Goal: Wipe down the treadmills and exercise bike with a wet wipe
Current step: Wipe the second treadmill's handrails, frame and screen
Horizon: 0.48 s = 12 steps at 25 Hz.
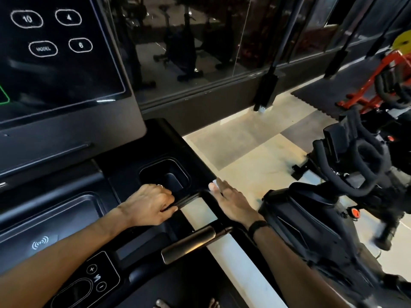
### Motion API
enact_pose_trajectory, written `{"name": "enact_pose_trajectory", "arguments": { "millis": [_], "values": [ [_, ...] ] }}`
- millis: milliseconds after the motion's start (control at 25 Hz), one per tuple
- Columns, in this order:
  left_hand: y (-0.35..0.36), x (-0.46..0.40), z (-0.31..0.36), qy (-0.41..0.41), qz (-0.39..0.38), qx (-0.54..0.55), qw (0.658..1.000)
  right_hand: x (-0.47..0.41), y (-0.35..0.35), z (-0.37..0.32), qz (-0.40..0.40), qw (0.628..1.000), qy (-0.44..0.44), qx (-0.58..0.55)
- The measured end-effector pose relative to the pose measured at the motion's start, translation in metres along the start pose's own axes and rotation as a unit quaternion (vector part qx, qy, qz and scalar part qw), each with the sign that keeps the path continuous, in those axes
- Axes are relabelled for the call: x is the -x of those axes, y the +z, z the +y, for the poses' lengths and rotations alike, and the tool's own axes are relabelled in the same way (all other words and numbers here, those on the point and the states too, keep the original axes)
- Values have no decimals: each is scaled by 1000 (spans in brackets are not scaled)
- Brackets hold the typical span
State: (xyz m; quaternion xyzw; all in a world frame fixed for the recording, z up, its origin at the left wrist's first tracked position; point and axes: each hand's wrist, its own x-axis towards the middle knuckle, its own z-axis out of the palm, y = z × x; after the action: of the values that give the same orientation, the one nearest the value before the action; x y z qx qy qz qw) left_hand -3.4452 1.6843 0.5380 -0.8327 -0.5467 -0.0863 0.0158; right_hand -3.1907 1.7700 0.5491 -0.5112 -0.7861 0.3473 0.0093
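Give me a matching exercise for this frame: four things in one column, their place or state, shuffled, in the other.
Things:
1. left hand
2. right hand
3. wet wipe
4. exercise bike

Places or states:
A. standing on the floor to the right of the treadmill
B. fingers curled over the edge beside the cup holder
C. white, showing at the fingertips on the treadmill's right edge
D. laid flat with fingers extended, a black band on the wrist

Pairs: 1-B, 2-D, 3-C, 4-A
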Motion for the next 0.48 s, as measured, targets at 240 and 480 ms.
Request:
{"name": "enact_pose_trajectory", "arguments": {
  "millis": [240, 480],
  "values": [
    [2, -11, 2, -12, -18, -52, 998, 62, 4, 3, 26, 989, 19, 144],
    [2, -29, 10, 2, -11, -17, 1000, 29, 19, 4, 2, 997, -28, 70]
  ]
}}
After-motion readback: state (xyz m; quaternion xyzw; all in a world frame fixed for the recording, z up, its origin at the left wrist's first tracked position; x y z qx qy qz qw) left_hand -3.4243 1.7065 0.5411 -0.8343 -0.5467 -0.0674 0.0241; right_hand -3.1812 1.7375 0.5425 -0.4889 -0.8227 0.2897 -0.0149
